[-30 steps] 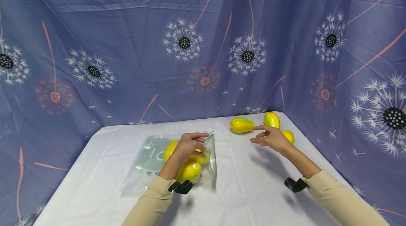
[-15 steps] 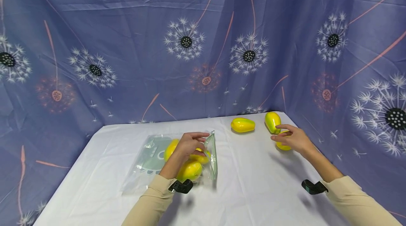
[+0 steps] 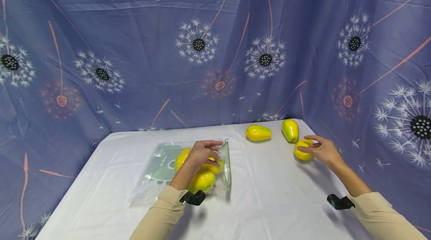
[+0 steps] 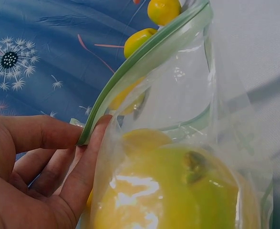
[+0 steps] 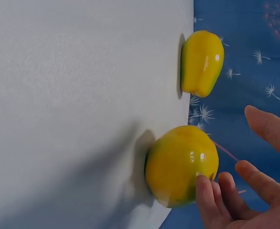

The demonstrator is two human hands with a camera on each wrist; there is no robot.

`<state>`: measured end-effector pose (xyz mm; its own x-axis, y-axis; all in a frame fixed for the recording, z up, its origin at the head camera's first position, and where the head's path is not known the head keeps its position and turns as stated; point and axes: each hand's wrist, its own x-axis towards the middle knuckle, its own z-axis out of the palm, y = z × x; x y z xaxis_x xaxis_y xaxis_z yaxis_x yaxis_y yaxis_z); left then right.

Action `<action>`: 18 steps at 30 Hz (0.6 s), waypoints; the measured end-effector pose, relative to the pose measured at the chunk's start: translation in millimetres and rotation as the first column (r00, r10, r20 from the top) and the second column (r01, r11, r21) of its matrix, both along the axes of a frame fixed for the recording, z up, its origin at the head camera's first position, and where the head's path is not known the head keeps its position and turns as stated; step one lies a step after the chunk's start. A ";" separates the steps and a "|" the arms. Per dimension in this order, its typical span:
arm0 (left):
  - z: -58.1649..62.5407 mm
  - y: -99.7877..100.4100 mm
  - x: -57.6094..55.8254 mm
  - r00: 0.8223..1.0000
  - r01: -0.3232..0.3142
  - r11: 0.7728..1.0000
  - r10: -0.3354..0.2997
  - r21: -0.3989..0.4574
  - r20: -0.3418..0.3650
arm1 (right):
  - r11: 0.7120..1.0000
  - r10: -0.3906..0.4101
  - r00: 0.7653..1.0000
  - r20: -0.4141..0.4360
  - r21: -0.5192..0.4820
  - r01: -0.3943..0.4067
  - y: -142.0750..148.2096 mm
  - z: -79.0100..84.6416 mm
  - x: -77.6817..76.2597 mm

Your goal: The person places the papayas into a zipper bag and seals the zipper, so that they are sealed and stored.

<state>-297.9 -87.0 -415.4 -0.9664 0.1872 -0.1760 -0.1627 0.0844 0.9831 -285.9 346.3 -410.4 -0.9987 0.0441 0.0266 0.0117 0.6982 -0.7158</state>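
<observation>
My left hand (image 3: pixel 200 154) pinches the green-edged mouth of a clear zip bag (image 3: pixel 228 172), which lies on its side with its opening to the right. Inside show several yellow-green papayas (image 3: pixel 202 182), partly hidden by the hand. In the left wrist view the green zip strip (image 4: pixel 106 90) runs between thumb and fingers. On the right, my right hand (image 3: pixel 326 153) reaches over the nearest loose papaya (image 3: pixel 303 156), its fingers spread and loosely bent about it. In the right wrist view the fingertips (image 5: pixel 204 188) overlap a papaya's near side.
Two more loose papayas lie at the back of the table: one on its side (image 3: pixel 258 133), another (image 3: pixel 290 131) just behind the one at my right hand. A white cloth (image 3: pixel 262 195) covers the table. Blue dandelion-print curtains (image 3: pixel 144 45) stand at the back and right.
My right hand has moved right, from beside the left loose papaya to the nearest one at the right. The left hand keeps hold of the bag's mouth in the same place.
</observation>
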 end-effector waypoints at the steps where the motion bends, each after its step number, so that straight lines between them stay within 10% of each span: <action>1: -0.4 0.0 -0.5 1.000 0.000 1.000 0.000 0.001 -0.001 | 1.000 -0.002 1.000 0.000 0.005 0.002 1.3 -1.0 -0.3; 18: 1.1 -1.3 2.1 1.000 0.009 1.000 -0.009 -0.002 -0.002 | 0.986 -0.120 0.993 0.014 0.121 0.118 11.3 -16.1 0.1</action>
